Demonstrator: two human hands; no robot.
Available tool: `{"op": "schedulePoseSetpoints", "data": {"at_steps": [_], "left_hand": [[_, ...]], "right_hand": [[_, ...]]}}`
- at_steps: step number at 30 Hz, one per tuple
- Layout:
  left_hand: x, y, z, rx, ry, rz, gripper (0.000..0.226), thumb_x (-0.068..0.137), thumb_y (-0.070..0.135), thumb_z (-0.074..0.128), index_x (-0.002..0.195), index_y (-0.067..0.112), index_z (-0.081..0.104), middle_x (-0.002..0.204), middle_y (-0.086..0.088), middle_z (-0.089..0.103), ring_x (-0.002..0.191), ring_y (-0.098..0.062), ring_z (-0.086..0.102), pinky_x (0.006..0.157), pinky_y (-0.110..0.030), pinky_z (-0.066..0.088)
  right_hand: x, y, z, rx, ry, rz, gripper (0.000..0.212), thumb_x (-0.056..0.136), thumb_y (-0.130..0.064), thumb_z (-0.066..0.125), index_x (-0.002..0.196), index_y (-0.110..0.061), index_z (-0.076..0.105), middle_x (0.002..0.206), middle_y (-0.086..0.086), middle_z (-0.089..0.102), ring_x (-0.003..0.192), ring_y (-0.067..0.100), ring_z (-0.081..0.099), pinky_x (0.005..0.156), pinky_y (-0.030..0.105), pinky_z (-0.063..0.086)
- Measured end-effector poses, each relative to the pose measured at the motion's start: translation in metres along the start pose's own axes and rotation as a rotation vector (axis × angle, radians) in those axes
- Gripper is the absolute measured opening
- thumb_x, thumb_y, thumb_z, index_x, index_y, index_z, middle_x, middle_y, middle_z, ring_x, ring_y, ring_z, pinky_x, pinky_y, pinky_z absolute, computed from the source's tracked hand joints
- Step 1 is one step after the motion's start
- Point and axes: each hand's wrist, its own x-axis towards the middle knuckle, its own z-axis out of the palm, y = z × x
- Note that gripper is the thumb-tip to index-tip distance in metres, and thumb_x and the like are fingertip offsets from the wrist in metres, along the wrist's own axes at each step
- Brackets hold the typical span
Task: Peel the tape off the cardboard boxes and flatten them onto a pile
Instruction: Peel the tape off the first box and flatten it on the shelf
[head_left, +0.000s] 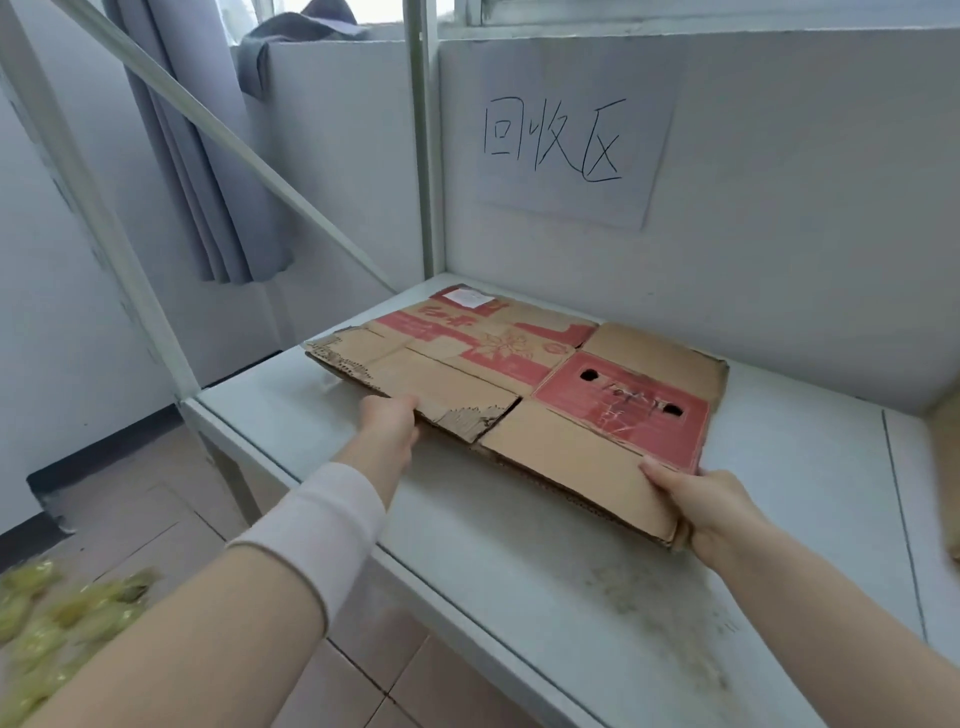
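A flattened cardboard box with red print lies on the white tabletop at the centre of the frame. The left hand grips its torn near edge, fingers curled round it. The right hand pinches the lower-right corner, thumb on top. A handwritten paper sign hangs at the upper right.

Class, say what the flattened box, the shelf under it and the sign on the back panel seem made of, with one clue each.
The flattened box: corrugated cardboard, matt brown with red print; fluting shows along torn edges. The shelf: probably painted metal, smooth pale grey, scuffed. The sign: likely paper, thin white sheet with handwritten characters.
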Motion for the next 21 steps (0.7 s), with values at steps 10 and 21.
{"op": "schedulePoseSetpoints", "data": {"at_steps": [10,21], "left_hand": [[0.077,0.007,0.027,0.103,0.064,-0.012,0.009,0.091,0.001,0.049,0.088,0.006,0.042,0.066,-0.003,0.039,0.065,-0.022,0.043,0.056,-0.025,0.037],[0.09,0.016,0.036,0.755,0.108,0.106,0.043,0.084,0.018,0.056,0.122,-0.003,0.054,0.118,-0.018,0.058,0.101,-0.029,0.054,0.1,-0.042,0.045]], "right_hand": [[0.062,-0.019,0.04,-0.317,0.155,-0.204,0.036,0.069,-0.03,0.079,0.086,-0.001,0.065,0.085,0.017,0.067,0.083,0.036,0.064,0.076,0.043,0.053],[0.068,-0.028,0.043,-0.646,0.234,-0.121,0.064,0.072,-0.053,0.07,0.108,-0.002,0.056,0.129,0.021,0.039,0.12,0.034,0.034,0.092,0.036,0.037]]}}
